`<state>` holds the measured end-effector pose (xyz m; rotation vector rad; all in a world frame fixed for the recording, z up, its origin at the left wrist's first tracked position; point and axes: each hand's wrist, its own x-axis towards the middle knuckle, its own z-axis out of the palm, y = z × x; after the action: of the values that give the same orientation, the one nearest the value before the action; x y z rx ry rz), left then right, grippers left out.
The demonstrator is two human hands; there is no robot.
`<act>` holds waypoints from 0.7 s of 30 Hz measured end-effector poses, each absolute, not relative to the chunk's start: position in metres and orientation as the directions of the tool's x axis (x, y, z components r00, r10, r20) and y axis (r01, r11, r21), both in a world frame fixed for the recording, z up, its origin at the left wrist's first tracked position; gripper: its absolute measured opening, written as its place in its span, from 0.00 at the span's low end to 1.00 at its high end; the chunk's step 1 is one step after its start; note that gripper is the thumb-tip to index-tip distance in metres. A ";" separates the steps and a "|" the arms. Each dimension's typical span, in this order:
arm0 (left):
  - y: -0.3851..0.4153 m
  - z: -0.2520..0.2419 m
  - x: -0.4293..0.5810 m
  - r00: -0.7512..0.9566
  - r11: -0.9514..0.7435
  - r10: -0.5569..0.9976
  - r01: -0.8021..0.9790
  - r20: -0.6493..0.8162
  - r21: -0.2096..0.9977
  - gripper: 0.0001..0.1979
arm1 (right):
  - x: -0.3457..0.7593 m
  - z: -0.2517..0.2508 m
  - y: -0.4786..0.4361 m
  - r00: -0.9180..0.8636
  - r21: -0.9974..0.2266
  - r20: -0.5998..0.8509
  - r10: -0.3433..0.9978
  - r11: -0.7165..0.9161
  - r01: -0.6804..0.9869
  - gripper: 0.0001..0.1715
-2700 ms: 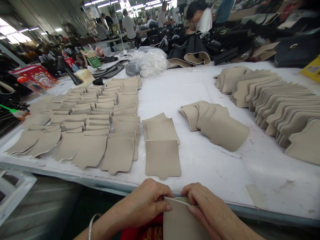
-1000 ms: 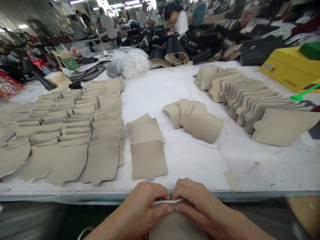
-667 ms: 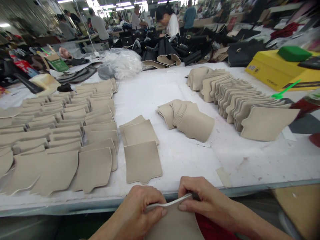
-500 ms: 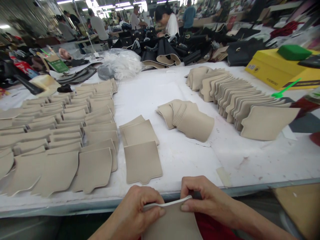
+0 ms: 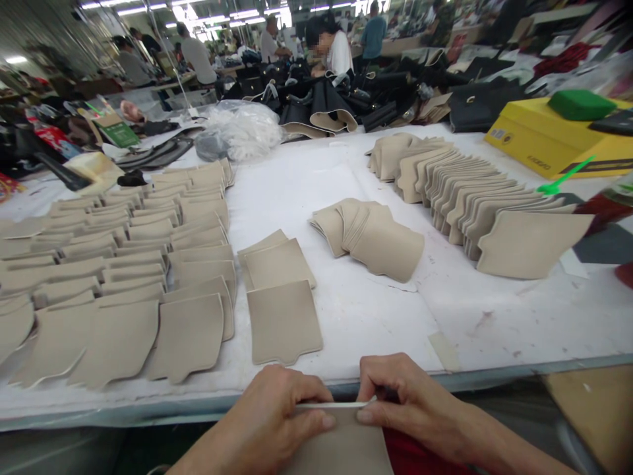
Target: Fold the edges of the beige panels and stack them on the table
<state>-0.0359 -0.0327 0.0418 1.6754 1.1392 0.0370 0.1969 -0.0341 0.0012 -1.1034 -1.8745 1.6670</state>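
Observation:
Between my two hands, just off the table's front edge, is a beige leather piece [image 5: 341, 442] with a pale strip along its top edge. My left hand [image 5: 277, 412] pinches that edge on the left, thumb on the near face and fingers behind. On the right, my right hand [image 5: 405, 402] grips the same edge between thumb and curled fingers. The lower end of the piece runs out of view. Closest on the table lies a flat beige piece [image 5: 284, 323] with a small tab, and two overlapping pieces [image 5: 279, 264] lie behind it.
Rows of overlapping beige pieces [image 5: 119, 277] cover the table's left side. A fanned stack [image 5: 386, 241] lies mid-table; a long row [image 5: 475, 191] stands at right. Behind are a yellow box [image 5: 554, 138], a clear plastic bag [image 5: 242, 128] and black bags [image 5: 316, 99]. People work farther back.
The top edge of the held leather piece was bowed and slanted; now it is straight and nearly level. Both hands keep their grip, my left hand shifted slightly toward the right one.

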 end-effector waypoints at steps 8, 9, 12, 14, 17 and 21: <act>-0.032 0.049 -0.027 0.593 -0.026 0.662 0.630 -0.459 0.777 0.14 | 0.196 0.004 -0.038 -0.645 -0.952 -0.170 0.745 0.045 0.303 0.10; -0.033 0.047 -0.032 0.582 0.014 0.657 0.626 -0.480 0.779 0.13 | 0.198 0.003 -0.039 -0.648 -0.952 -0.165 0.744 0.052 0.303 0.11; -0.038 0.040 -0.048 0.545 0.103 0.654 0.623 -0.524 0.776 0.10 | 0.205 -0.001 -0.041 -0.624 -0.948 -0.178 0.761 0.037 0.315 0.15; -0.040 0.037 -0.056 0.537 0.112 0.663 0.618 -0.521 0.778 0.10 | 0.209 -0.005 -0.040 -0.614 -0.943 -0.189 0.767 0.032 0.331 0.15; -0.041 0.039 -0.059 0.537 0.042 0.696 0.632 -0.477 0.774 0.13 | 0.212 -0.005 -0.036 -0.636 -0.925 -0.174 0.752 0.096 0.367 0.15; -0.038 0.045 -0.049 0.563 -0.072 0.712 0.652 -0.419 0.755 0.14 | 0.195 0.010 -0.032 -0.712 -0.858 -0.174 0.680 0.250 0.448 0.10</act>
<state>-0.0492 -0.0382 0.0453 1.7717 1.1296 0.0731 0.1953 -0.0323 0.0105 -1.0564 -2.2878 1.4483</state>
